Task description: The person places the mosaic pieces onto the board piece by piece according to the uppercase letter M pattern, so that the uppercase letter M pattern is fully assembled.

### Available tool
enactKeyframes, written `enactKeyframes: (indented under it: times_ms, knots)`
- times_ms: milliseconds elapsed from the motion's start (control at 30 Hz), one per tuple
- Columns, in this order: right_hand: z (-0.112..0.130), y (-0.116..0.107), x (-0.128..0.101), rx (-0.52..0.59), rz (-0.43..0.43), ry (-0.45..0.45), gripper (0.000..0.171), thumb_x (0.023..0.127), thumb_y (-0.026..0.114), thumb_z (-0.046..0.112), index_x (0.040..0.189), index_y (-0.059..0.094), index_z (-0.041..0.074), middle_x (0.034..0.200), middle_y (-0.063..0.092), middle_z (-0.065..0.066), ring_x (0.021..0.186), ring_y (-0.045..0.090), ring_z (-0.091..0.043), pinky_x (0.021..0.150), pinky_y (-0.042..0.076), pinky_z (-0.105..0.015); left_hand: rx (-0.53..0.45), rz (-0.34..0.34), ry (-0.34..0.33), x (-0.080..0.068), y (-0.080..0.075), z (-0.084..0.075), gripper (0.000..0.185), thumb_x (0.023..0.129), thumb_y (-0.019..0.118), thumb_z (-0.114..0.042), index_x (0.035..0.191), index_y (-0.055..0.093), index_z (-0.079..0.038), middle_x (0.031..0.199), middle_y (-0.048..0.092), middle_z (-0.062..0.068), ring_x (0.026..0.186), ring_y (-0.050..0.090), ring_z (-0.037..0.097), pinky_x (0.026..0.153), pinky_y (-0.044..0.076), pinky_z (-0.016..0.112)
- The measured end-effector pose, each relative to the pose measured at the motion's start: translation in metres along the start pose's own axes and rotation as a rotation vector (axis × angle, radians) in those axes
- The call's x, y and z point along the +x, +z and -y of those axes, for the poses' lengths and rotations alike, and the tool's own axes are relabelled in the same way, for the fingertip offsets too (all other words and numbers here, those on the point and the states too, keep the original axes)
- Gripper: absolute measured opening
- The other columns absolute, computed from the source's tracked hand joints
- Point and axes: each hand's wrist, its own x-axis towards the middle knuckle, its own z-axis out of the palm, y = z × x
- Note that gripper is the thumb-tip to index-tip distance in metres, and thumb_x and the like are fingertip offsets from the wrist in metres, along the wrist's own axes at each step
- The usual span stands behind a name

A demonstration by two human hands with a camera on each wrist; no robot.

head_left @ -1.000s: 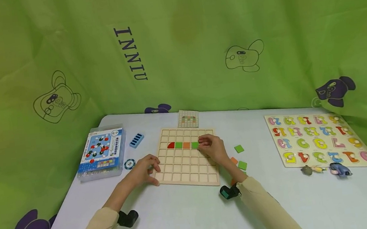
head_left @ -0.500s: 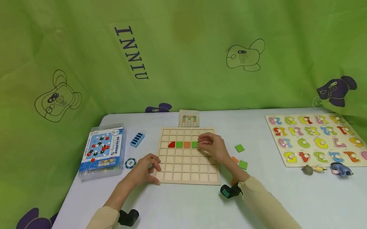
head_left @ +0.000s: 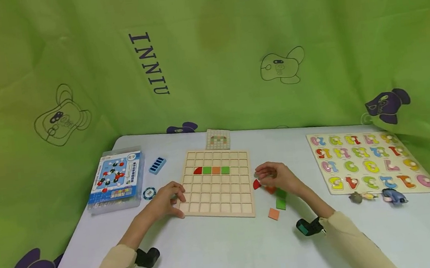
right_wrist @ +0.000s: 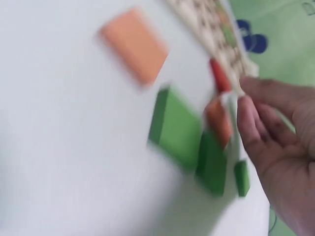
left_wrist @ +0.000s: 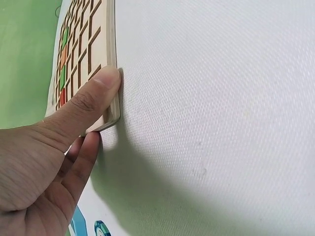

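Note:
A wooden grid board [head_left: 217, 195] lies on the table. One row of it holds a red quarter-round tile [head_left: 198, 170], a green tile [head_left: 206, 170], an orange tile [head_left: 216, 170] and a second green tile [head_left: 225, 170]. My left hand [head_left: 165, 201] grips the board's near left corner, thumb on the front edge and fingers at the left side. Off the board's right side, my right hand [head_left: 280, 177] hovers over loose tiles, fingers loosely bent, with nothing visible between them. Under and near it lie a red quarter-round tile [head_left: 257, 184], an orange tile [head_left: 273, 214] and several others, partly hidden.
Behind the board lies a pattern card [head_left: 217, 139]. To the left are a boxed molecule set [head_left: 115, 179], a blue block [head_left: 157, 165] and a round chip [head_left: 149, 193]. A number puzzle [head_left: 371, 159] and small animal figures [head_left: 394, 196] lie on the right.
My right hand has left the green tile at the row's right end and moved right, over the loose tiles. The left hand stays at the board's corner.

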Motion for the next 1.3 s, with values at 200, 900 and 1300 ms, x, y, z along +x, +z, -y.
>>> enactKeyframes:
  times_ms: [200,900,1300]
  knots:
    - [-0.006,-0.005,0.003,-0.06,0.147,-0.03,0.035,0.083,0.07,-0.005,0.116,0.059,-0.006,0.111,0.064,-0.019,0.099,0.061,-0.032,0.08,0.054,-0.022,0.004,0.006,0.005,-0.001,-0.001,0.001,0.032,0.063,0.087,-0.003,0.081,0.062,-0.006,0.118,0.055,0.012,0.105,0.05,0.028,0.084,0.053,0.038]
    - [-0.01,-0.003,0.0,-0.021,-0.113,-0.008,0.032,0.08,0.072,-0.005,0.11,0.061,-0.008,0.102,0.064,-0.022,0.088,0.064,-0.029,0.069,0.055,-0.019,-0.015,0.016,0.01,-0.001,-0.002,0.001,0.032,0.063,0.087,-0.004,0.082,0.062,-0.004,0.118,0.055,0.013,0.107,0.05,0.029,0.084,0.053,0.037]
    - [-0.004,0.014,0.003,-0.188,-0.31,0.142,0.028,0.076,0.08,0.004,0.098,0.064,-0.003,0.089,0.066,-0.014,0.075,0.064,-0.021,0.059,0.052,-0.016,-0.02,0.007,0.014,-0.001,-0.001,0.0,0.032,0.063,0.087,-0.004,0.081,0.061,-0.004,0.116,0.055,0.012,0.105,0.05,0.028,0.084,0.052,0.037]
